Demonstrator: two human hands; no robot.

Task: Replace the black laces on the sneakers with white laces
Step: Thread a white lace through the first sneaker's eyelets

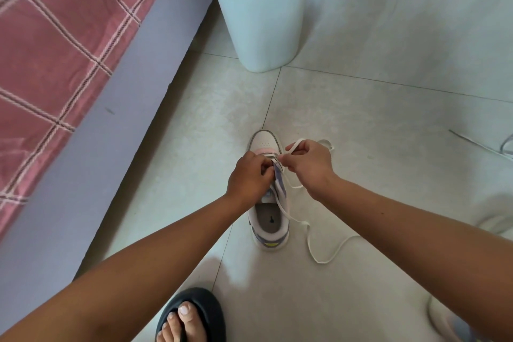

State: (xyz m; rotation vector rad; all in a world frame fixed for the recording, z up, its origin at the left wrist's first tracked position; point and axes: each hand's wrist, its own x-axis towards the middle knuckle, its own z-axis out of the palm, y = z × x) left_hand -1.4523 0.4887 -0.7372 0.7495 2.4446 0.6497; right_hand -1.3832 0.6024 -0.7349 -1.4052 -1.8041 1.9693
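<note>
Both hands are positioned over the eyelet area of a white sneaker (268,214) that stands upright on the tiled floor (361,119), toe pointing away from the person. At the right hand (308,165), the fingers are curled and a white lace (311,244) is pinched between them; a loop of this lace is seen above the knuckles, and its free length is draped off the sneaker's right side onto the floor, where it lies in a loose curve. At the left hand (249,176), the fingers are curled against the left side of the eyelet row; whether the lace or the shoe's edge is gripped cannot be told. The tongue is raised between the two hands. A bare foot in a black sandal (191,314) is seen at the bottom edge. A pale bin (261,14) lined with a blue bag is placed beyond the sneaker. A bed with a red checked cover (55,50) occupies the left side.
</note>
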